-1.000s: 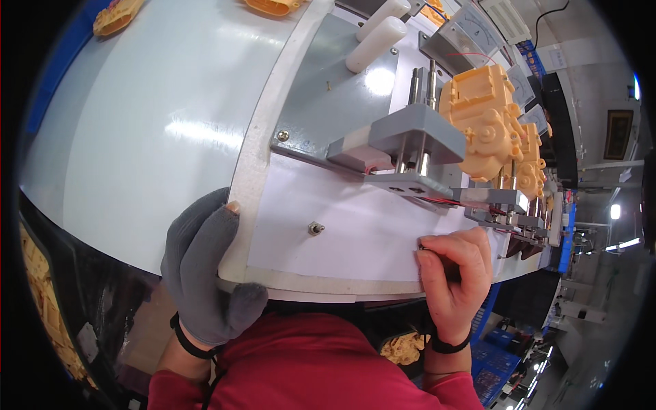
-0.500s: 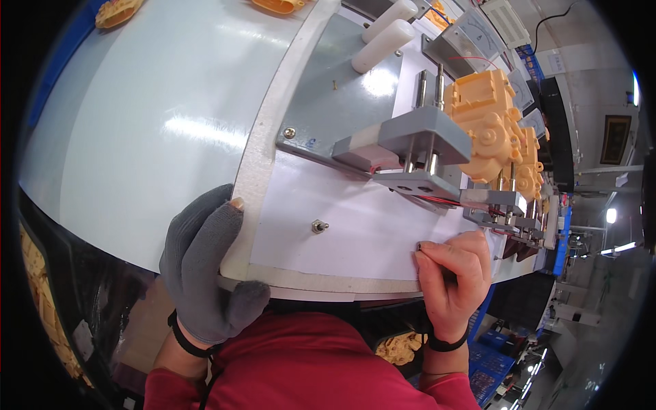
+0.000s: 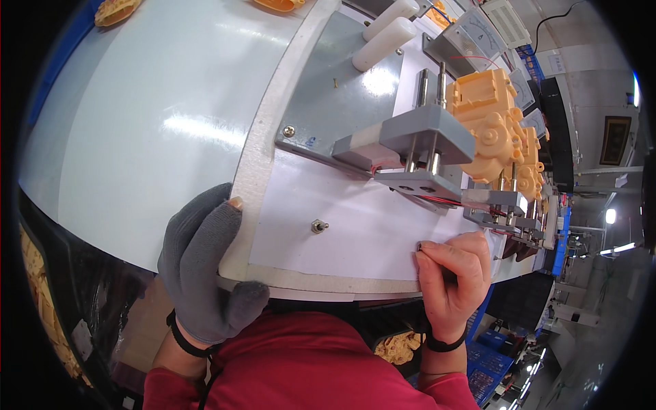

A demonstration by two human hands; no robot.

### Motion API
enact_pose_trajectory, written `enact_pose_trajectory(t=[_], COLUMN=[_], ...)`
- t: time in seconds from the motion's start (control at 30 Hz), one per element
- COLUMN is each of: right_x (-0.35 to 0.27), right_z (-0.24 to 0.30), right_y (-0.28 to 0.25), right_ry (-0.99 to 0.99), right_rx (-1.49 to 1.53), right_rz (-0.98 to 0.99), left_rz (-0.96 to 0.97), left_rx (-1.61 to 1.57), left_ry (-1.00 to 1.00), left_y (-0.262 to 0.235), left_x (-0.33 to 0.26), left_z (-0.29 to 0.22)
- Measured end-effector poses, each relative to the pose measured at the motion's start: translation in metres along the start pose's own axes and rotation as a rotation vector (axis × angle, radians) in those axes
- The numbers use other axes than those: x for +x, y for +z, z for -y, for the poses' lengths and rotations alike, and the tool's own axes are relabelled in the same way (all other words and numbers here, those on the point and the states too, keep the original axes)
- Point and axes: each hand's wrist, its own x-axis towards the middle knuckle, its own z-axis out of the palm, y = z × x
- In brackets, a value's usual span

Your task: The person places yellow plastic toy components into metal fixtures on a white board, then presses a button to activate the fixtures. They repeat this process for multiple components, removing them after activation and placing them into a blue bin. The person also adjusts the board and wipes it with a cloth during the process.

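My left hand [image 3: 205, 266], in a grey glove with one bare fingertip, lies over the corner of the pale-edged board [image 3: 314, 279]. Its fingers are stretched out, the thumb is apart, and it holds nothing. At the board's near right edge, my bare right hand [image 3: 454, 280] is closed, thumb against forefinger. A tiny dark bit shows at the pinch, too small to name. Between the hands, a small metal toggle switch [image 3: 319, 226] stands up from the white board surface. Beyond it is a grey clamp fixture [image 3: 427, 133] with metal pins, beside an orange plastic housing [image 3: 485, 130].
Two white posts [image 3: 386, 44] rise from a grey metal plate [image 3: 328, 89]. Analog meters [image 3: 478, 34] stand farther back. More orange parts [image 3: 116, 11] lie at the far left of the pale table [image 3: 150, 164]. A second orange housing [image 3: 527, 164] sits farther right.
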Motion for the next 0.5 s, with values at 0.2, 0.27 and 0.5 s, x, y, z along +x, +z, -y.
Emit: enact_pose_trajectory(t=[0.2, 0.27, 0.5], right_x=[-0.001, -0.002, 0.009], right_z=[0.004, 0.004, -0.006], right_y=[0.002, 0.001, 0.006], right_ry=[0.006, 0.023, -0.099], right_rx=[0.006, -0.002, 0.045], right_rz=[-0.001, -0.011, -0.025], left_rz=[0.000, 0.015, 0.025], left_rx=[-0.007, -0.016, -0.026], left_ry=[-0.006, -0.002, -0.255], left_y=[-0.003, -0.001, -0.007], left_x=[-0.003, -0.001, -0.026], left_z=[0.002, 0.002, 0.004])
